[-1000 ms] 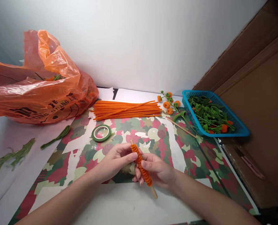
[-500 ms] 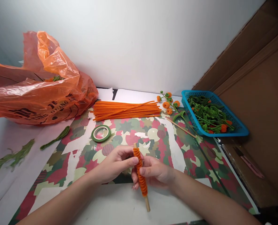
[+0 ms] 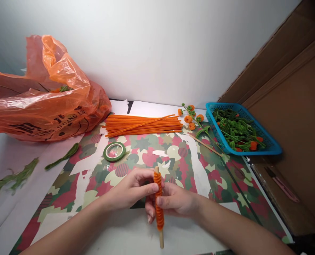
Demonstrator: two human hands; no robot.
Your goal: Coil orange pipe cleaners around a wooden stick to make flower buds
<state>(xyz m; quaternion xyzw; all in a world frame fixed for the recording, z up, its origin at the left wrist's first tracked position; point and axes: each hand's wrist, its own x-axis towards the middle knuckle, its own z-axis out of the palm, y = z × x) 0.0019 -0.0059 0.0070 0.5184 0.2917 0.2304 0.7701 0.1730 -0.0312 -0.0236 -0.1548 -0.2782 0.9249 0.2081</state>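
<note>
Both hands hold a wooden stick [image 3: 161,239] wrapped in a coiled orange pipe cleaner [image 3: 159,209], nearly upright above the patterned paper [image 3: 200,170]. My left hand [image 3: 132,187] pinches the top of the coil with thumb and fingers. Around the coil's middle, my right hand [image 3: 173,202] is closed from behind. The stick's bare ends stick out above and below the coil.
A bundle of orange pipe cleaners [image 3: 144,125] lies beyond a roll of green tape [image 3: 114,151]. An orange plastic bag [image 3: 46,102] fills the left. A blue basket [image 3: 269,143] of green stems, finished orange flowers [image 3: 190,118] and a spare stick [image 3: 206,145] sit right. Green strips [image 3: 14,177] lie left.
The stick has swung from a slant to nearly upright, its lower end moving left and toward me. Both hands have stayed on it and dropped slightly.
</note>
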